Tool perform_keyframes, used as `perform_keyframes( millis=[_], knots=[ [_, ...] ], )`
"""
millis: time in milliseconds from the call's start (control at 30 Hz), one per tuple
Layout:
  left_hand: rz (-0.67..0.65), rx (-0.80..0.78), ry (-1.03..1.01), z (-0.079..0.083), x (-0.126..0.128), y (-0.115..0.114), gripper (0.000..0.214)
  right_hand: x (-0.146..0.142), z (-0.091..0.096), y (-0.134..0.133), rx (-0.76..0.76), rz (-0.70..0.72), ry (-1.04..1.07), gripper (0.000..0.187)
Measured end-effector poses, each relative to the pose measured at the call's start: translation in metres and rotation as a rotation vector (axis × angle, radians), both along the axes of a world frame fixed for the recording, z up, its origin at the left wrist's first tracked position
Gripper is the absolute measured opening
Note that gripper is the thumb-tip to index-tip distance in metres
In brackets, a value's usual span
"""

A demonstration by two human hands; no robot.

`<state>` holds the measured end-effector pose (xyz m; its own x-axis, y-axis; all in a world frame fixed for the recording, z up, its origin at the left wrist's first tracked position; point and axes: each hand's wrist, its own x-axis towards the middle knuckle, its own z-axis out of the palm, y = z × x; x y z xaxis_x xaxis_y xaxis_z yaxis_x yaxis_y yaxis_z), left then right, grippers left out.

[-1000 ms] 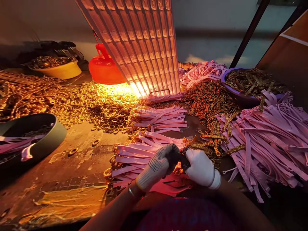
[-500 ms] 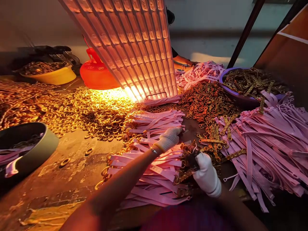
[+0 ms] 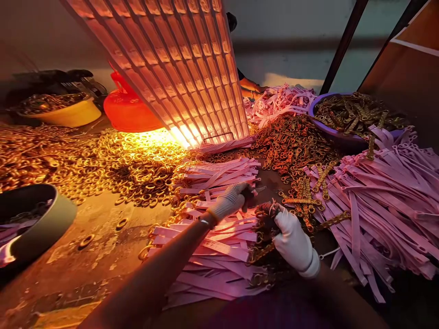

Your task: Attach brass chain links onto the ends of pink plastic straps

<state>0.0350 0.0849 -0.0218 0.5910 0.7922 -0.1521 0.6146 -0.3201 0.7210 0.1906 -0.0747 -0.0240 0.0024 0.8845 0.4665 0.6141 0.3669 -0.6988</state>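
Observation:
My left hand point(image 3: 231, 200), in a pale knitted glove with dark fingertips, is above a stack of pink straps point(image 3: 209, 265). Its fingers are bent together around a small piece at their tips, too dim to name. Just right of the stack, my right hand point(image 3: 293, 240) wears a white glove. Its dark-tipped fingers are curled closed, and a thin thread-like end sticks up by them; whatever they grip is hidden. Gold rings point(image 3: 146, 251) line the stack's left ends, while gold chain-like metal pieces point(image 3: 264, 251) lie at its right ends.
Loose gold rings point(image 3: 147, 173) are heaped behind to the left, under a glowing ribbed panel point(image 3: 171, 68). More pink straps point(image 3: 384, 205) and a purple basin point(image 3: 313, 107) are on the right. A red container point(image 3: 130, 112), a yellow tub point(image 3: 75, 113) and a round bin point(image 3: 58, 224) stand left. Another person's arm point(image 3: 252, 85) shows behind.
The view has shifted slightly. My left hand has drawn back a little to the left, and its bent fingers show more. My right hand stays curled near the same spot.

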Motion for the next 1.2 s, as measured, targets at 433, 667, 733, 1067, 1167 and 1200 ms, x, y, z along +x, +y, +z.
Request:
perform_keyframes(
  millis=[433, 667, 733, 1067, 1167, 1200],
  knots=[
    [0.27, -0.362, -0.401, 0.038, -0.059, -0.107, 0.03, -0.046, 0.02, 0.014, -0.225, 0.028, -0.679, 0.028],
    [0.043, 0.108, -0.267, 0.009, -0.062, -0.101, 0.017, -0.048, 0.014, 0.01, -0.226, 0.019, -0.764, 0.028],
    [0.07, 0.045, -0.29, 0.008, -0.063, -0.101, 0.023, -0.047, 0.018, 0.007, -0.251, 0.011, -0.792, 0.027],
    [0.11, 0.0, -0.294, 0.012, -0.065, -0.106, 0.029, -0.043, 0.021, 0.009, -0.265, 0.178, -0.934, 0.021],
    [0.042, 0.018, -0.316, 0.011, -0.063, -0.101, 0.032, -0.042, 0.02, 0.009, -0.249, 0.24, -0.951, 0.023],
    [0.024, 0.034, -0.317, 0.012, -0.062, -0.099, 0.032, -0.042, 0.02, 0.01, -0.257, 0.229, -0.948, 0.022]
  ],
)
